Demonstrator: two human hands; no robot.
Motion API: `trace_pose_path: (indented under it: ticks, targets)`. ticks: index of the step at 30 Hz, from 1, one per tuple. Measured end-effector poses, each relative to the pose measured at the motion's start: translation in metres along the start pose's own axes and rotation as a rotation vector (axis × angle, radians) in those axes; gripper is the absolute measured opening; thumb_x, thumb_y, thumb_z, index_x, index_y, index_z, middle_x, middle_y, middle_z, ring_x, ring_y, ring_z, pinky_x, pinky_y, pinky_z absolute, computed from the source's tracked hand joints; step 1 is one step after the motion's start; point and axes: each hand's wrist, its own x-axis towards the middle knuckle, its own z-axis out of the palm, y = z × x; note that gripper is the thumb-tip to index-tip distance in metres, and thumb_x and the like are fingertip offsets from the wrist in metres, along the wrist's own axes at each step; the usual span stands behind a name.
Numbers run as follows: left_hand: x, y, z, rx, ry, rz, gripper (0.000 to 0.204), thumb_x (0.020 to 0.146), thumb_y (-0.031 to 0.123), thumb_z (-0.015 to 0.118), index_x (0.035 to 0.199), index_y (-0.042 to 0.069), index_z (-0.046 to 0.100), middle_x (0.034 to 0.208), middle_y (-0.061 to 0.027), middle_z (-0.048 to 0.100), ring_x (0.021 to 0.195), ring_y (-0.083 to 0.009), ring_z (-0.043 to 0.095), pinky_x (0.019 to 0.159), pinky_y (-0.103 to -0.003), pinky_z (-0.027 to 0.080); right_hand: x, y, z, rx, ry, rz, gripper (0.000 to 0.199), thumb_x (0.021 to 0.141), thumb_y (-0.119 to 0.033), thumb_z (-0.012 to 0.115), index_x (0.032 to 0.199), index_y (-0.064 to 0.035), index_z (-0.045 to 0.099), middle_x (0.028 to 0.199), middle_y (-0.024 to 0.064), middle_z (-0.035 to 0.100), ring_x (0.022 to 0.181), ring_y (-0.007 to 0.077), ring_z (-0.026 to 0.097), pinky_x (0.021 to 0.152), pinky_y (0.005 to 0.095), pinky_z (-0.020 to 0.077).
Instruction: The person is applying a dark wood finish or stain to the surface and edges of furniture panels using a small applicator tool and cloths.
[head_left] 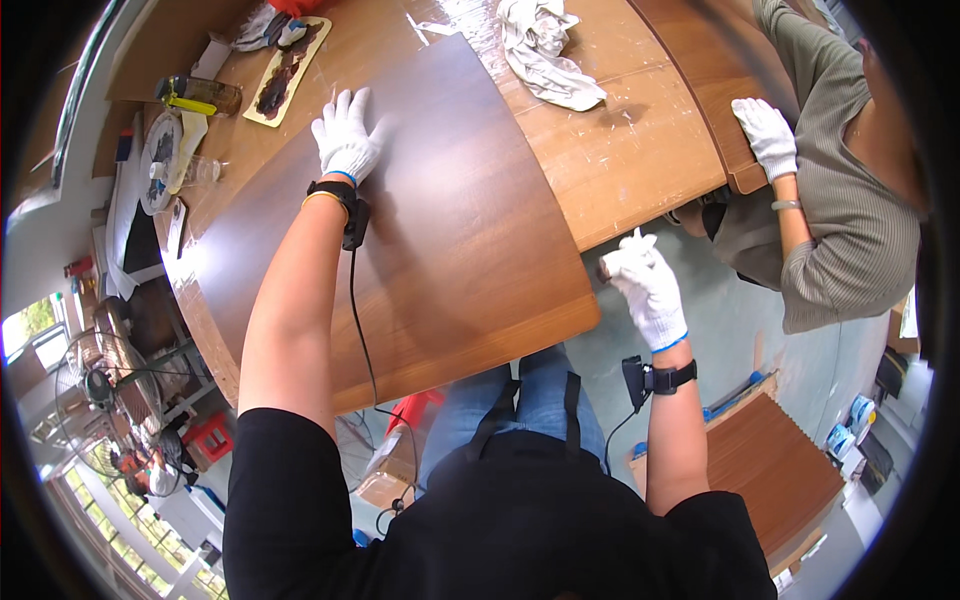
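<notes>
Fan: a standing fan [100,388] is between 8 and 9 o'clock, off the table.
Bottle: a dark bottle [222,97] lies at 10 o'clock, near the table's far left edge, probably put aside to leave working space.
Tray: a pale tray [322,36] with dark brown smears sits towards 11 o'clock, just beyond the panel, likely kept within reach yet off its surface.
Left hand: the gloved left hand [348,135] rests at 11 o'clock on the panel, fingers spread and thumb out, seemingly to steady it.
Wooden panel: the brown wooden panel [455,215] lies flat on the table [640,130], from 9 o'clock through the middle; its near right corner juts past the table edge, perhaps for easier access.
Cloth: a crumpled white cloth [545,55] lies near 12 o'clock, clear of the panel.
Right hand: the gloved right hand [648,290] hangs at 3 o'clock beside that corner, fingers curled, apparently pinching a small brownish piece [604,268].
Co-worker: another person's gloved hand [767,138] rests at 2 o'clock on a second panel [715,75].
Writing: white-and-blue containers [850,425] near 4 o'clock bear markings too small to read.
</notes>
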Motion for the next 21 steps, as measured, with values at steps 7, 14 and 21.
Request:
trace_pose_path:
  ticks: [7,14,21]
  targets:
    - [-0.002,0.001,0.010,0.011,0.012,-0.008,0.078,0.097,0.067,0.052,0.158,0.019,0.043,0.166,-0.0132,0.037,0.155,-0.0380,0.027,0.127,-0.056,0.014,0.094,-0.044,0.040,0.020,-0.193,-0.075,0.025,0.098,-0.008,0.064,0.123,-0.0035,0.062,0.105,0.0070,0.070,0.097,0.0177,0.066,0.088,0.0337,0.0547]
    - [-0.002,-0.006,0.009,-0.015,0.042,0.073,0.076,0.098,0.065,0.052,0.157,0.018,0.043,0.167,-0.0122,0.035,0.156,-0.0369,0.025,0.128,-0.052,0.014,0.162,-0.056,0.069,-0.129,-0.202,-0.047,0.015,0.098,-0.012,0.069,0.111,-0.0055,0.065,0.095,0.0017,0.069,0.077,0.0080,0.061,0.064,0.0218,0.0470]
    - [-0.002,-0.011,0.005,0.012,0.086,0.147,0.070,0.102,0.062,0.051,0.157,0.019,0.044,0.166,-0.0124,0.037,0.155,-0.0363,0.027,0.130,-0.047,0.017,0.188,-0.054,0.089,-0.115,-0.226,-0.081,0.021,0.094,-0.001,0.071,0.114,-0.0027,0.064,0.098,0.0067,0.070,0.078,0.0119,0.063,0.067,0.0256,0.0497]
